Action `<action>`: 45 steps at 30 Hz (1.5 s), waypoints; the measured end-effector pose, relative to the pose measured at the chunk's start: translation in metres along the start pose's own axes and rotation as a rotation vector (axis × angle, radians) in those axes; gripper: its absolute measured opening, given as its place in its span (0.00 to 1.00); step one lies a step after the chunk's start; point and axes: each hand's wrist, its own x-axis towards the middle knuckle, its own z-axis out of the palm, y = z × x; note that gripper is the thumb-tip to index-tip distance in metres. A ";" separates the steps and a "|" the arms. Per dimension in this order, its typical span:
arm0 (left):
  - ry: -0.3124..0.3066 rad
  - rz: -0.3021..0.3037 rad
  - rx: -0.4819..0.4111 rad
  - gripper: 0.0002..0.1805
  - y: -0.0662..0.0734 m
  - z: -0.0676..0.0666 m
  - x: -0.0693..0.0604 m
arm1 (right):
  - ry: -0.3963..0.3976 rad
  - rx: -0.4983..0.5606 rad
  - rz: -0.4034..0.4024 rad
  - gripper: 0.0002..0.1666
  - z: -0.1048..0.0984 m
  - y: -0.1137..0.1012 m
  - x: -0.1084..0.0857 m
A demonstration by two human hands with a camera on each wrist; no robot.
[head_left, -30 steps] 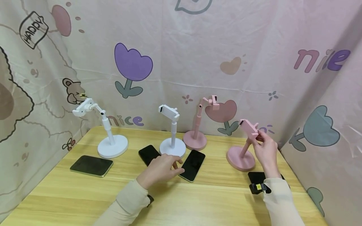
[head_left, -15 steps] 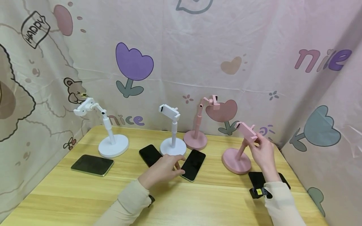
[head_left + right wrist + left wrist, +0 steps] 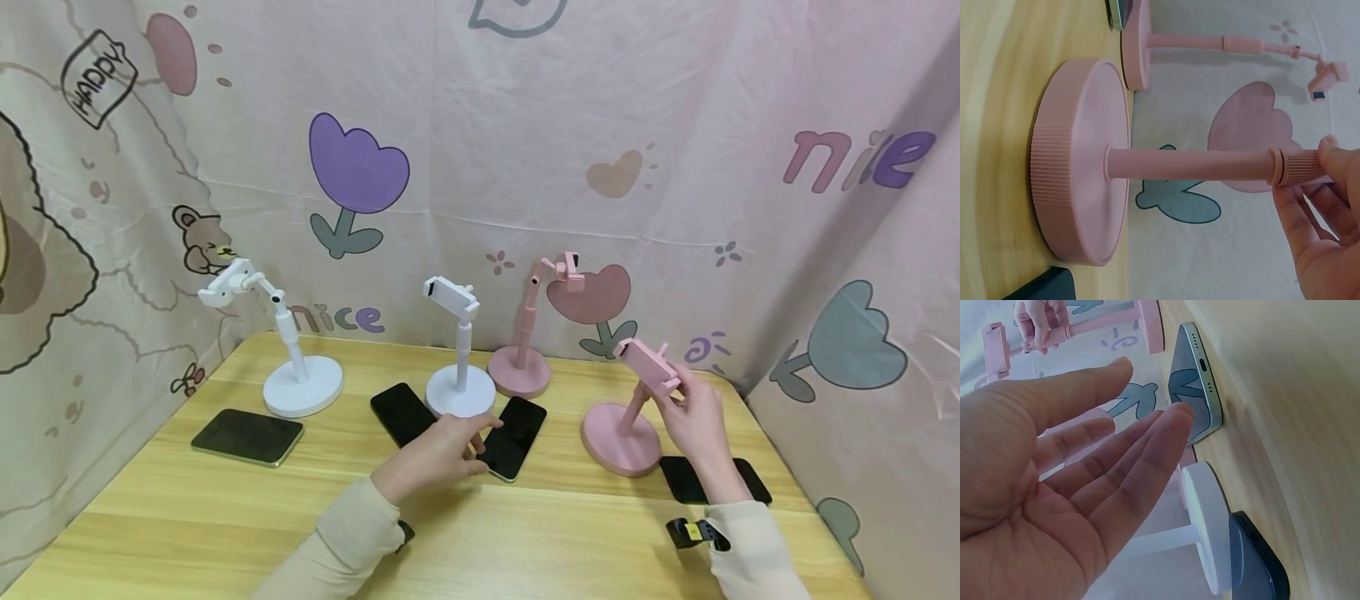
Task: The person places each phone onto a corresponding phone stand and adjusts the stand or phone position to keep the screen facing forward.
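My right hand [image 3: 697,421] pinches the pole of a pink phone stand [image 3: 621,439] just below its clamp. In the right wrist view, thumb and fingers [image 3: 1329,156] grip the ribbed collar of that pole, and the round base stands on the table. My left hand [image 3: 435,458] hovers with loosely extended fingers, holding nothing. Beneath its fingertips in the head view lies a dark-screened phone [image 3: 516,435]; the left wrist view shows this phone [image 3: 1213,403] just beyond the fingers. A black phone [image 3: 401,412] is partly covered by the left hand.
A white phone stand [image 3: 461,392] and a second pink stand [image 3: 519,372] stand at the back middle. Another white stand [image 3: 303,387] is at the left, with a phone [image 3: 247,436] before it. Partly under my right wrist lies a black phone [image 3: 750,481]. A printed curtain [image 3: 480,167] hangs behind.
My right hand has drawn the pink phone stand leftward and toward me across the table, still gripping its pole. The left hand has stayed almost where it was.
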 end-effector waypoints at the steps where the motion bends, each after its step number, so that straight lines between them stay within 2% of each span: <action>1: -0.001 0.004 -0.003 0.31 0.000 0.000 0.000 | -0.008 0.005 -0.001 0.23 -0.001 -0.001 -0.002; 6: 0.006 0.032 -0.012 0.31 0.000 0.003 0.000 | -0.046 0.026 -0.004 0.23 -0.001 -0.008 -0.011; 17: -0.010 0.042 -0.009 0.32 0.005 0.007 0.003 | -0.057 0.062 -0.102 0.25 0.004 -0.021 -0.027; 29: -0.036 0.018 -0.056 0.31 0.010 0.007 0.002 | -0.049 0.003 -0.187 0.26 0.009 -0.036 -0.044; 37: -0.042 0.026 -0.063 0.30 0.013 0.009 0.002 | -0.115 0.058 -0.241 0.27 0.012 -0.043 -0.054; 45: -0.056 0.032 -0.064 0.29 0.014 0.013 0.003 | -0.141 0.103 -0.324 0.26 0.020 -0.048 -0.057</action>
